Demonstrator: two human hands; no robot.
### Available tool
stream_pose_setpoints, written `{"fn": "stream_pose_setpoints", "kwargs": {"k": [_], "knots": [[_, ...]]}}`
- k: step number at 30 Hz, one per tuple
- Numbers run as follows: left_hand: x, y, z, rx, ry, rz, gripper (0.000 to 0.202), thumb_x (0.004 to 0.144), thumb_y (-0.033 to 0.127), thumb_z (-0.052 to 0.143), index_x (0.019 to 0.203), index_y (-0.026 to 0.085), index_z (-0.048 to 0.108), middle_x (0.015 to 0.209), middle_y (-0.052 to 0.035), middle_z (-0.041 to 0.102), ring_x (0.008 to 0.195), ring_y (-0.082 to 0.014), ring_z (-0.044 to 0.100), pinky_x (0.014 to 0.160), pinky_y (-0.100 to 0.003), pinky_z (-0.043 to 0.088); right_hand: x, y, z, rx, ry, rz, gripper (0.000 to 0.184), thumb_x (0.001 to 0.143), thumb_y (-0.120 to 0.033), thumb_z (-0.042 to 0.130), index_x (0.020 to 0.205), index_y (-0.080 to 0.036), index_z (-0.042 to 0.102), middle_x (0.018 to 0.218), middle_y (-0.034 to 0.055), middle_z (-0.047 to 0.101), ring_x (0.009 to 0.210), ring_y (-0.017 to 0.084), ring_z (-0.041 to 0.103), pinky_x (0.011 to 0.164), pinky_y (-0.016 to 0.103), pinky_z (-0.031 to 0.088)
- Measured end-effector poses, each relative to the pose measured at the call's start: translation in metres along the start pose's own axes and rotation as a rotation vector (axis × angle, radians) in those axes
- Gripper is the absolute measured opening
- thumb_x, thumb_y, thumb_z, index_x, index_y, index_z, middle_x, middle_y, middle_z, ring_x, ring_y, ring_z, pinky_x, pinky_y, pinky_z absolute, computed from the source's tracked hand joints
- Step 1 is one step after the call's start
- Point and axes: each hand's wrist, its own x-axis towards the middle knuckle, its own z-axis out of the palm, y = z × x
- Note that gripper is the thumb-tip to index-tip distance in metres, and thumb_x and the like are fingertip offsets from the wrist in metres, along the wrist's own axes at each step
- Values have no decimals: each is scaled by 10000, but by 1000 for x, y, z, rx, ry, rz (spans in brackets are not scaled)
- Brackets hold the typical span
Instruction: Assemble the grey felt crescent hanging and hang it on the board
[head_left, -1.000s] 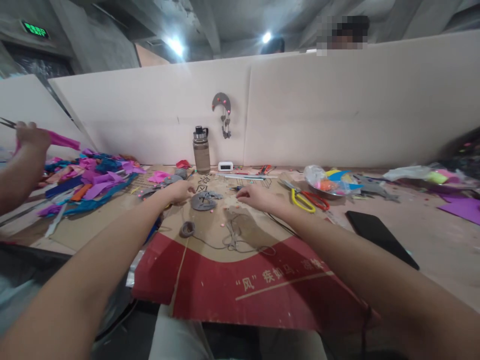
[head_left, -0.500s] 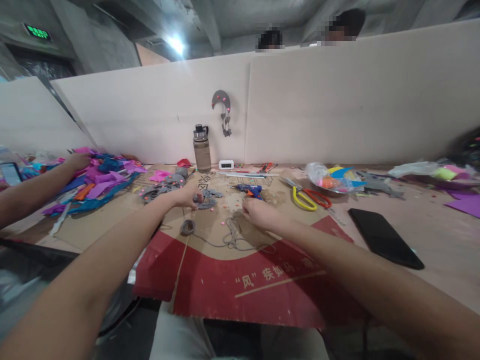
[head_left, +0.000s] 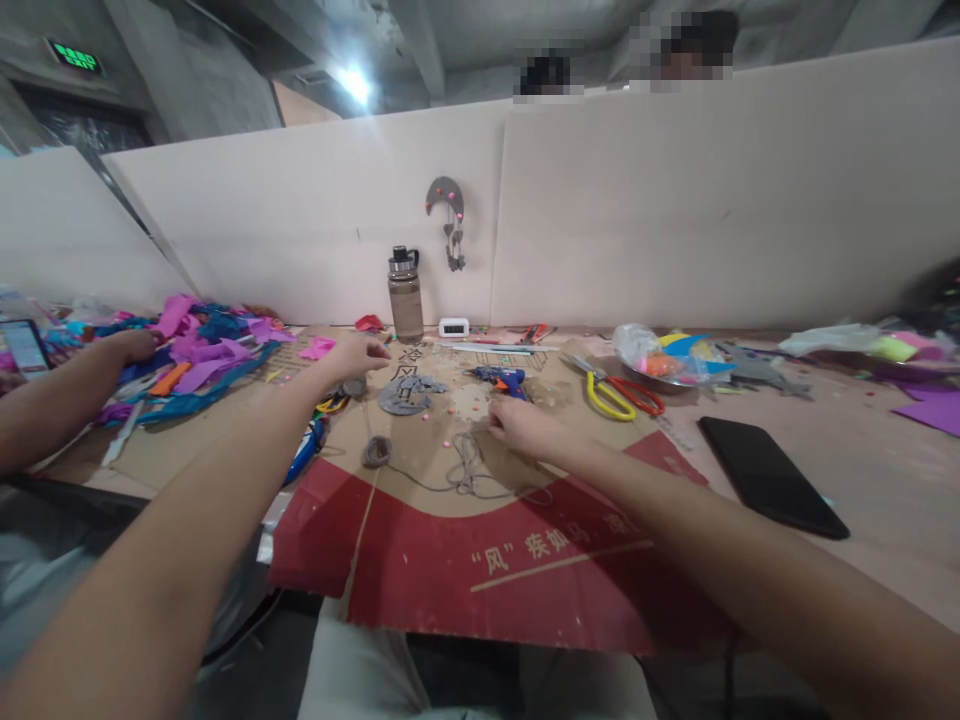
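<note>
The grey cord (head_left: 466, 472) lies in a loose tangle on the cardboard sheet (head_left: 525, 560). My right hand (head_left: 519, 427) rests at its upper end, fingers curled, and I cannot tell whether they pinch it. My left hand (head_left: 358, 354) hovers empty, fingers apart, near the grey felt disc (head_left: 403, 396). A blue glue gun (head_left: 501, 378) lies just beyond my right hand, with scissors (head_left: 611, 395) and a black phone (head_left: 769, 475) further right on the surface (head_left: 862, 480)

The cardboard sheet (head_left: 480, 570) is brown with a red band lettered in white. The felt shape (head_left: 405, 397) and cord (head_left: 465, 478) are grey, the glue gun (head_left: 501, 378) blue. The scissors (head_left: 611, 398) have yellow and red handles; the phone (head_left: 769, 475) is black; the scraps (head_left: 202, 352) pink, purple and teal.
</note>
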Motion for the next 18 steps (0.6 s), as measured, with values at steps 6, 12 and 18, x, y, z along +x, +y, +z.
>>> {"fn": "stream_pose_setpoints", "kwargs": {"k": [6, 12, 18], "knots": [[-10, 44, 24, -300, -81, 25, 217, 708, 331, 680, 838, 161, 718, 736, -64, 682, 605, -134, 544, 538, -250, 377, -7, -4, -22, 171, 150, 8, 74, 781, -115, 492, 787, -165, 546, 717, 35, 616, 615, 122, 507, 559, 228, 306], [-25, 93, 72, -717, -394, 91, 368, 752, 491, 653, 912, 161, 678, 934, -108, 689, 848, -185, 633, 595, -243, 425, -6, 1, -39, 433, 314, -38, 31, 769, -179, 506, 741, -189, 497, 674, -5, 560, 613, 118, 477, 564, 229, 322], [-40, 110, 87, -990, -635, 65, 469, 791, 582, 577, 952, 148, 652, 950, -151, 694, 814, -194, 669, 540, -219, 402, -12, 4, -59, 681, 485, -44, 80, 752, -179, 475, 813, -187, 525, 665, -23, 528, 586, 110, 452, 566, 239, 348]]}}
